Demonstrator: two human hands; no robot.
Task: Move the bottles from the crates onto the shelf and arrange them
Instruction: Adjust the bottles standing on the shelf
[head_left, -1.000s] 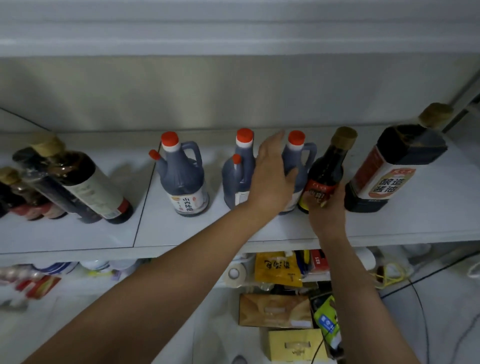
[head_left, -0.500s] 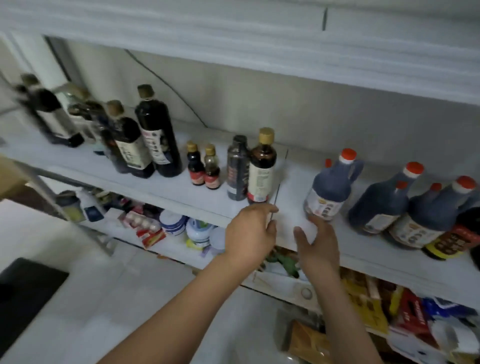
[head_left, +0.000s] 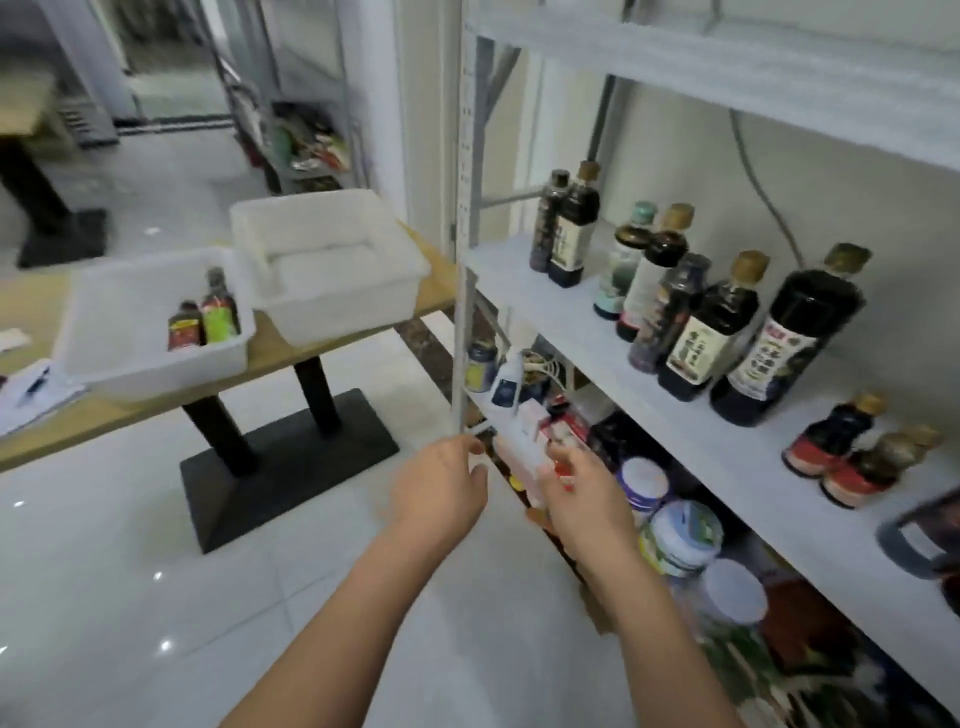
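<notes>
Two white crates stand on a wooden table at the left. The near crate (head_left: 130, 358) holds two small dark bottles (head_left: 203, 319) with red and green labels. The far crate (head_left: 332, 301) looks empty. The white shelf (head_left: 649, 395) on the right carries several dark sauce bottles (head_left: 706, 332) in a row, with small red-labelled bottles (head_left: 831, 441) further right. My left hand (head_left: 441, 488) and my right hand (head_left: 584, 493) hang in mid-air in front of the shelf post, fingers loosely curled, holding nothing.
A grey upright shelf post (head_left: 462, 260) stands just above my left hand. The lower shelf is crowded with tubs (head_left: 680, 535), boxes and packets. The table's black pedestal base (head_left: 280, 457) sits on the glossy tiled floor. Papers and a pen (head_left: 31, 384) lie at the table's left end.
My view has swung left from the jugs to the crates. Both hands have let go of the bottles on the shelf and drawn back, now empty in front of the shelf post.
</notes>
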